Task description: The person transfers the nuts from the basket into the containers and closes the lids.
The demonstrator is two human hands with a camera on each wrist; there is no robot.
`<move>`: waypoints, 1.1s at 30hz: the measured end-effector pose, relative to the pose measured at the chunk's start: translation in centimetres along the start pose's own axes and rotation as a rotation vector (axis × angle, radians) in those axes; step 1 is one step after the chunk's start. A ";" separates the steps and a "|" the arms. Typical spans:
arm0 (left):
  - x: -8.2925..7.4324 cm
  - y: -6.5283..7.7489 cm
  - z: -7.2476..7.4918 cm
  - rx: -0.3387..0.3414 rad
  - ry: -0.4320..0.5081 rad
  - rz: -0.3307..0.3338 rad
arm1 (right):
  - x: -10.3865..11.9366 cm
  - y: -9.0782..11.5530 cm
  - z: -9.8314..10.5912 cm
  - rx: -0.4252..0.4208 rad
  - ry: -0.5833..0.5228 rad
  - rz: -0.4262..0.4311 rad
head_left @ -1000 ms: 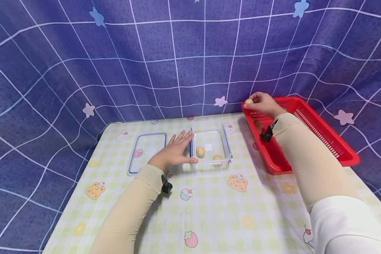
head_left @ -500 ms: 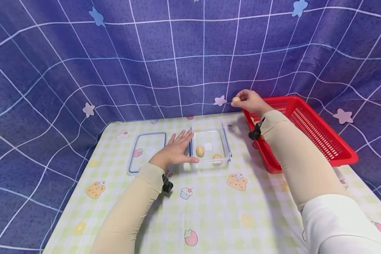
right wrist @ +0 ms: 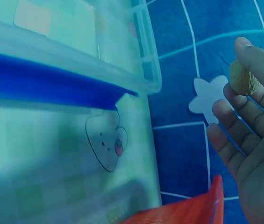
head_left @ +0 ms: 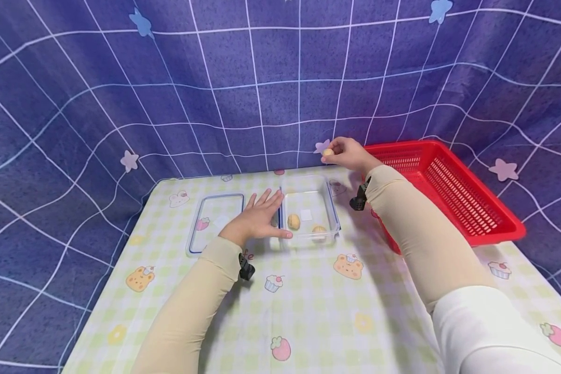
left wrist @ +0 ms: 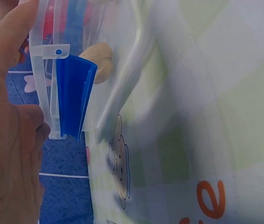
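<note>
Between thumb and fingertips my right hand [head_left: 350, 154] pinches a walnut [head_left: 328, 152], raised just beyond the back right of a clear plastic box [head_left: 329, 208]. The same walnut [right wrist: 240, 78] shows clearly in the right wrist view. Two more walnuts lie inside the box, one walnut [head_left: 293, 222] at the left and another walnut [head_left: 319, 232] near the front wall. My left hand [head_left: 259, 221] rests with spread, straight fingers on the box's left rim. In the left wrist view a blue clip flap [left wrist: 75, 95] hangs from that rim.
A red plastic basket [head_left: 472, 195] stands at the right, its near left part hidden by my right arm. Left of the box a clear lid with a blue seal [head_left: 216, 249] lies on the checked tablecloth [head_left: 318, 322]. A blue curtain [head_left: 280, 78] hangs behind the table.
My right hand has moved left with the walnut, away from above the red basket and toward the clear box. The left hand stays at the box's rim.
</note>
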State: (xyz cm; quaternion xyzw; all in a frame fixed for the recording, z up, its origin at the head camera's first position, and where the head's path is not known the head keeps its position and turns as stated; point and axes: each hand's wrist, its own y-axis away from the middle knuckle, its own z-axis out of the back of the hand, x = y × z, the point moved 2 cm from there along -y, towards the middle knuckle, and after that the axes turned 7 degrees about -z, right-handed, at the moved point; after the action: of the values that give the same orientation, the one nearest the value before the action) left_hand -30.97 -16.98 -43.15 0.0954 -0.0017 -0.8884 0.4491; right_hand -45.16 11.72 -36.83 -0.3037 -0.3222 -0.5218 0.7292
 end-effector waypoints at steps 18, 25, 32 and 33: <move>0.0 -0.1 0.3 0.006 0.009 0.015 | 1.5 -0.1 -3.6 0.027 -0.086 0.009; -0.1 -0.1 0.3 0.001 0.022 0.014 | 2.0 -0.1 -4.7 0.051 -0.084 0.046; -0.1 0.0 0.2 0.005 0.027 0.014 | 2.3 -0.1 -5.7 0.078 -0.096 0.041; -0.1 -0.1 0.2 0.004 0.029 0.014 | 2.3 -0.1 -5.8 0.082 -0.098 0.039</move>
State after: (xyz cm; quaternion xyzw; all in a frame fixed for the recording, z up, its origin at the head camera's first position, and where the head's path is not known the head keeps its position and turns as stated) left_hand -30.97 -16.86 -42.92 0.1094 0.0024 -0.8838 0.4550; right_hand -43.81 5.84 -38.50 -0.3050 -0.3725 -0.4785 0.7344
